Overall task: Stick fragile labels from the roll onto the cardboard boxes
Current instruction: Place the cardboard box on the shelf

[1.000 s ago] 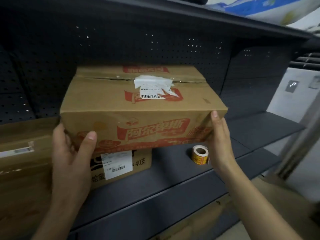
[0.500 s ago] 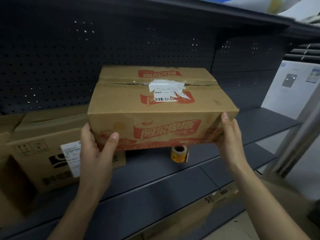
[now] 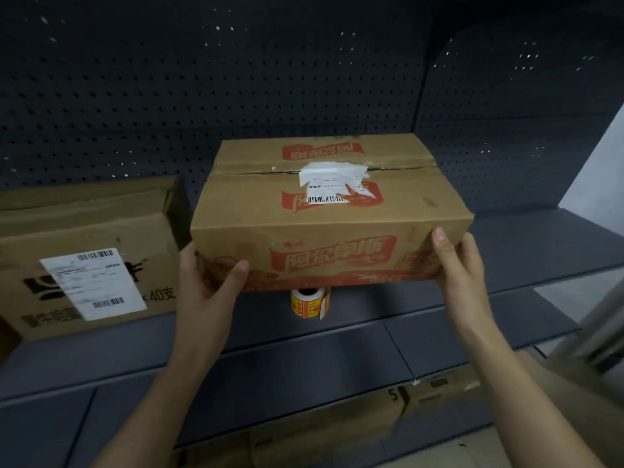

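Two hands are holding what, exactly?

— Both are gripping the cardboard box (image 3: pixel 324 214). The left hand (image 3: pixel 206 292) is clasping its lower left corner, thumb lying on the front face. The right hand (image 3: pixel 459 268) is wrapping round the lower right corner, thumb pressing the front edge.

Is the box sitting on the shelf (image 3: pixel 304 359)?

— I cannot tell, as its underside is hiding. The label roll (image 3: pixel 309 304) is standing on the shelf, peeking out beneath the box's front lower edge, between the two hands.

Is anything sticking to the box?

— A torn white shipping label (image 3: pixel 332 184) is lying across the taped top seam.

And beside it?

— A second box (image 3: pixel 84 231) is resting on the shelf at the left, apart from the held one, and is carrying a white shipping label (image 3: pixel 91 282) on its front.
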`<state>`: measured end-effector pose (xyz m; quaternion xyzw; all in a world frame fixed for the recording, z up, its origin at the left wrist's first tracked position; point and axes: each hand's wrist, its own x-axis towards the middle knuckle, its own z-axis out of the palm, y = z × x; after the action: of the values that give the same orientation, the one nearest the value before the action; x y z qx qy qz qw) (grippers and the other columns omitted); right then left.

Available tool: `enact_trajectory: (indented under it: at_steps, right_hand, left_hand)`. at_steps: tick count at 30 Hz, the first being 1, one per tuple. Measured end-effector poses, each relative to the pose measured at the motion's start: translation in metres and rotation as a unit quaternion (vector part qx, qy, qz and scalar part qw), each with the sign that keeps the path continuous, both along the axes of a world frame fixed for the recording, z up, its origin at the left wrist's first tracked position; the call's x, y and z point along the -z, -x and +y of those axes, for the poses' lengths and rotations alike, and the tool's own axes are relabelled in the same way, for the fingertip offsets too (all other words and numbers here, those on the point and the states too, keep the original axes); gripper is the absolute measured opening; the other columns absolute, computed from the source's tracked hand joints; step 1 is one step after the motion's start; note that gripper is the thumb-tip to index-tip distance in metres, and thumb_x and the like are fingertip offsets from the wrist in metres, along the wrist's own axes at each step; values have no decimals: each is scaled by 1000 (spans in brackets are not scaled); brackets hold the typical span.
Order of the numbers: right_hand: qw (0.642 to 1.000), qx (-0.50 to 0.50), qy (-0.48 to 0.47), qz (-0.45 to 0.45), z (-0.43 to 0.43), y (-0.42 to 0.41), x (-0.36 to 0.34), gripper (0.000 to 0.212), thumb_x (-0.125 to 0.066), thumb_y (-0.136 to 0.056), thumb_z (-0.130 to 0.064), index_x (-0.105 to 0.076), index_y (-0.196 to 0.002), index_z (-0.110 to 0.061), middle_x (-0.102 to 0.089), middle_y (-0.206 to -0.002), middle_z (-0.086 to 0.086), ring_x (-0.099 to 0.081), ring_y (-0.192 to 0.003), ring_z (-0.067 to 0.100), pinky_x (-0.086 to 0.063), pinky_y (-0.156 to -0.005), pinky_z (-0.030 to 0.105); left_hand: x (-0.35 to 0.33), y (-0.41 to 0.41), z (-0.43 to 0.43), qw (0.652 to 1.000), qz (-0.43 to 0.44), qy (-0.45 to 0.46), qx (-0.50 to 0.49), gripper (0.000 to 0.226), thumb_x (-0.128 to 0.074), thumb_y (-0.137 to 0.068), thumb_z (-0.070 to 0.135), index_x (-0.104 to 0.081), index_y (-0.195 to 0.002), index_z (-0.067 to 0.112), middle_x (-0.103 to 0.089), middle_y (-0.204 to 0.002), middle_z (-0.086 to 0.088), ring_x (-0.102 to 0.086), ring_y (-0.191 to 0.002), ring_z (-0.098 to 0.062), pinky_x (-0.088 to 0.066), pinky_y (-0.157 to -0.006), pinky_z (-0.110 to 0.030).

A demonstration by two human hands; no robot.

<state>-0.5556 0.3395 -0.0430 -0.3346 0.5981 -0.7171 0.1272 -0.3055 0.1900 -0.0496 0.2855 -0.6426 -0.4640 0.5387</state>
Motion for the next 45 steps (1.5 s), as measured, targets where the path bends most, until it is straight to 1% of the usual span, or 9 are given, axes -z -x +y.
enact_trajectory:
  at_steps: [3, 7, 14, 20, 25, 31, 36, 41, 45]
  right_hand:
    - [1000, -1, -11, 3, -13, 17, 4, 28, -55, -90, -52, -57, -113, -37, -66, -117, -14, -62, -114, 6, -47, -106, 46]
    - [1000, 8, -11, 20, -32, 38, 9, 28, -53, -91, -49, -57, -113, -32, -66, -115, -14, -62, -112, 3, -47, -107, 43]
    - [1000, 1, -4, 30, -56, 74, 21, 53, -63, -73, -77, -59, -111, -40, -68, -115, -19, -62, -115, 8, -49, -102, 41]
    - [1000, -8, -5, 30, -66, 98, 31, 55, -62, -75, -76, -58, -116, -40, -67, -121, -14, -60, -120, 12, -46, -107, 49]
    - [999, -37, -1, 34, -74, 122, 39, 54, -60, -78, -74, -56, -118, -38, -67, -119, -16, -61, -118, 9, -48, -104, 41]
    - [996, -85, 18, 6, -72, 161, 45, 38, -55, -90, -48, -54, -123, -28, -66, -120, -12, -62, -115, 4, -52, -90, 16]
    - [996, -87, 18, 12, -64, 202, 55, 61, -62, -79, -71, -55, -122, -28, -68, -117, -18, -62, -114, 3, -52, -94, 21]
    - [996, -86, 10, -1, -57, 232, 71, 40, -60, -87, -61, -56, -113, -32, -66, -113, -15, -63, -111, 3, -52, -91, 18]
    - [996, -83, -16, -12, -57, 242, 83, 22, -56, -90, -45, -54, -107, -31, -63, -110, -11, -62, -100, -6, -50, -81, 10]
  left_hand:
    - [6, 15, -7, 1000, -7, -14, -7, 43, -63, -84, 27, -47, -123, 30, -61, -110, 13, -60, -99, 9, -49, -80, -9]
    - [17, 33, -29, 999, -12, -21, -20, 53, -67, -80, 30, -50, -128, 17, -65, -115, 2, -63, -103, -1, -52, -82, -13]
    - [33, 57, -56, 999, -18, -35, -29, 53, -72, -78, 30, -53, -126, 17, -70, -110, -1, -67, -102, -6, -54, -80, -15]
    - [36, 74, -60, 998, -30, -36, -46, 45, -71, -75, 33, -55, -117, 29, -72, -105, 8, -67, -102, -3, -55, -80, -16]
    - [33, 90, -53, 993, -58, -17, -103, 43, -70, -75, 36, -55, -114, 26, -70, -99, 13, -66, -95, 1, -52, -73, -11]
    - [32, 121, -30, 989, -65, -20, -133, 39, -71, -74, 41, -58, -109, 32, -71, -101, 16, -68, -95, -3, -55, -77, -26]
    - [36, 153, -20, 987, -88, -24, -133, 44, -74, -73, 41, -58, -109, 23, -71, -102, 12, -68, -94, -2, -57, -74, -20]
    - [42, 177, -18, 986, -131, -33, -102, 35, -74, -75, 36, -55, -103, 24, -68, -96, 29, -66, -93, 7, -53, -71, -10]
    - [52, 186, -27, 976, -187, -35, -103, 32, -76, -80, 32, -53, -100, 25, -69, -94, 17, -63, -90, 13, -49, -68, -6]
